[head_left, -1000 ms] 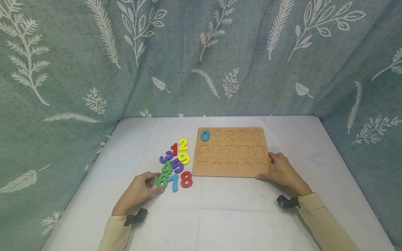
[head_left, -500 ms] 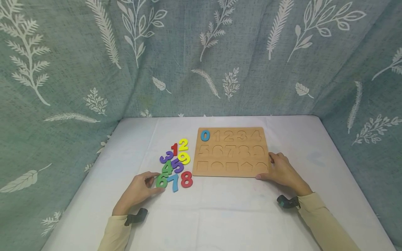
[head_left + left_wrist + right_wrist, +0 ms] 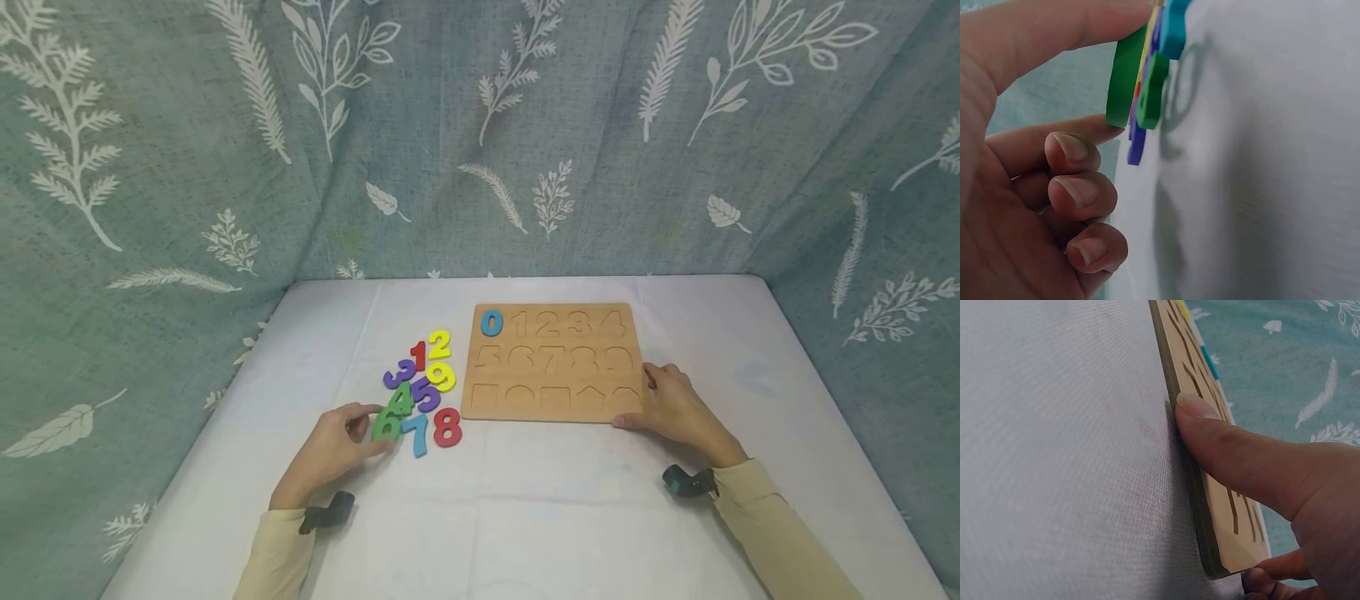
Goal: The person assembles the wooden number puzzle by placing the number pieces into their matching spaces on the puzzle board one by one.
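Note:
Between thumb and index finger, my left hand pinches the green number 6 by its edges. In the left wrist view this 6 appears raised off the cloth, above the other pieces; my other fingers are curled toward the palm. My right hand holds the near right corner of the wooden number board; its thumb lies along the near edge. A blue 0 sits in the board's top left recess. Beside the 6 lie the green 4 and the blue 7.
Left of the board lie the red 8, purple 5, yellow 9, purple 3, red 1 and yellow 2. A white cloth covers the table. A leaf-patterned curtain hangs behind.
The green 6 has come up slightly off the table in my left hand and now overlaps the green 4 in view. My right hand and the board stay put.

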`<state>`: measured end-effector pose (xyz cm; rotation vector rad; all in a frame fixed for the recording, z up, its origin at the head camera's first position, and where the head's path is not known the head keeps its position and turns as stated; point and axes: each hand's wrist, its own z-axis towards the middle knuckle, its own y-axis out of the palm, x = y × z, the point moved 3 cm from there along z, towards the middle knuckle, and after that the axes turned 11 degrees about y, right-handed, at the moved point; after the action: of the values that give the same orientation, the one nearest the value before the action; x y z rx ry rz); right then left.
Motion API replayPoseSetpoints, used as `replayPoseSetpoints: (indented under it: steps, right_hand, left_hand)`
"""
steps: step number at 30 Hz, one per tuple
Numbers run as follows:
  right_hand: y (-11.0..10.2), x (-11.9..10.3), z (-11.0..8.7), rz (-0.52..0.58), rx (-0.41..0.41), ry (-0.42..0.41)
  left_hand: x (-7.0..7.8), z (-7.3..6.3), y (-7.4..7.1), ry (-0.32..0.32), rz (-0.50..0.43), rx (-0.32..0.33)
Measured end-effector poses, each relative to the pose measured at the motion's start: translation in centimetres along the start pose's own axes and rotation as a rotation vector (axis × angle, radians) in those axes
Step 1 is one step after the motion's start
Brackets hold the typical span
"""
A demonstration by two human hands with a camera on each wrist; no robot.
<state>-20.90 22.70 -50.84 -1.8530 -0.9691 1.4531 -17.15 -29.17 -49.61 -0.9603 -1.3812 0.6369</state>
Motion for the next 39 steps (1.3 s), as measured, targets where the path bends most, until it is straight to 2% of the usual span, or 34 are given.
replayPoseSetpoints:
  steps: [12, 20, 28, 39]
  right_hand:
    - [-0.1, -0.3, -0.2, 0.001, -0.011, 0.015]
    - [-0.2, -0.4, -0.2, -0.005, -0.008, 0.016]
    - [-0.1, -0.4, -0.2, 0.001, -0.018, 0.022]
    - [0.0, -0.4, -0.2, -0.002, -0.010, 0.014]
  left_hand:
    - [2.0, 1.0, -1.4, 0.057, -0.024, 0.041]
    - [2.9, 2.0, -1.8, 0.075, -0.029, 0.040]
    - [3.6, 2.8, -2.1, 0.133, -0.041, 0.068]
    - [5.9, 4.1, -2.5, 0.155, -0.069, 0.081]
